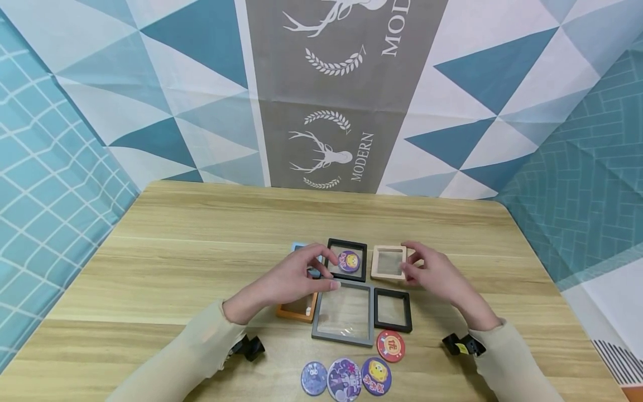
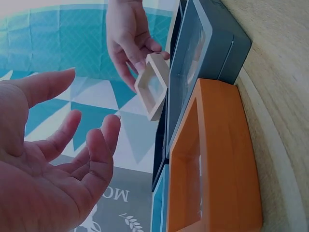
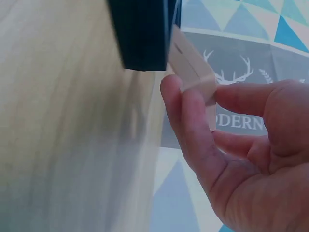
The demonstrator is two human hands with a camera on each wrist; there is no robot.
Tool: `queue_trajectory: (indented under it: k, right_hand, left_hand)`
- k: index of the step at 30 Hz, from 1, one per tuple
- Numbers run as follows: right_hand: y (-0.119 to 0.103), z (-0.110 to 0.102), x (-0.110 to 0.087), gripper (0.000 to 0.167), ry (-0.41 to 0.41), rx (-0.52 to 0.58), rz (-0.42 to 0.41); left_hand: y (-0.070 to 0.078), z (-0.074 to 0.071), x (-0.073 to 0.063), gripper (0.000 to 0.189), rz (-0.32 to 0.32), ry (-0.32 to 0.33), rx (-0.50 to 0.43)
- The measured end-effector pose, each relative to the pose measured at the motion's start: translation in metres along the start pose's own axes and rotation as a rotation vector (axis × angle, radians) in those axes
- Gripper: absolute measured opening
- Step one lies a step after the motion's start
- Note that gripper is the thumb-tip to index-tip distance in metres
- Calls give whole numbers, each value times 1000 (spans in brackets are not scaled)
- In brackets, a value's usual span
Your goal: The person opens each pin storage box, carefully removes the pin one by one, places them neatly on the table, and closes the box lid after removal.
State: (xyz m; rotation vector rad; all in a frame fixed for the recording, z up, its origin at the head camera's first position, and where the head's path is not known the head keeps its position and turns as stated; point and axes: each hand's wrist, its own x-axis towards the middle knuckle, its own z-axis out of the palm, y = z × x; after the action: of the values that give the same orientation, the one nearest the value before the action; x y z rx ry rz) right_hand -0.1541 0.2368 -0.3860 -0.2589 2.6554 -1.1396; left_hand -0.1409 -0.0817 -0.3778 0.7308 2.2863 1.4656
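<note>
My right hand point(image 1: 434, 273) pinches the right side of a small beige square display frame point(image 1: 389, 277), which looks tilted in both wrist views. Loosely bent and holding nothing, the fingers of my left hand point(image 1: 296, 273) hover over the other frames. Under its fingertips are a large grey frame point(image 1: 372, 312) and a black frame point(image 1: 346, 242), inside which lies a round purple badge point(image 1: 349, 261) with a yellow character. Partly hidden by this hand are an orange frame point(image 1: 296, 317) and a light blue frame point(image 1: 296, 245). A smaller black frame point(image 1: 409, 312) stands right of the grey one.
Near the table's front lie a red round badge point(image 1: 390, 346), a blue badge point(image 1: 314, 378), a larger purple badge point(image 1: 344, 379) and a purple badge with a yellow character point(image 1: 377, 376). Wooden table point(image 1: 201, 223) surrounds the frames; a patterned cloth point(image 1: 321, 84) hangs behind.
</note>
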Motion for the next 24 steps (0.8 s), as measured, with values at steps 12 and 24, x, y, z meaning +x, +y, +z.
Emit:
queue_trajectory:
  k: [12, 24]
  right_hand:
    - [12, 4, 6, 52, 15, -62, 47]
    - [-7, 0, 13, 39, 125, -349, -25]
  left_hand:
    - [-1, -1, 0, 28, -12, -9, -3]
    - [-3, -1, 0, 25, -22, -19, -18]
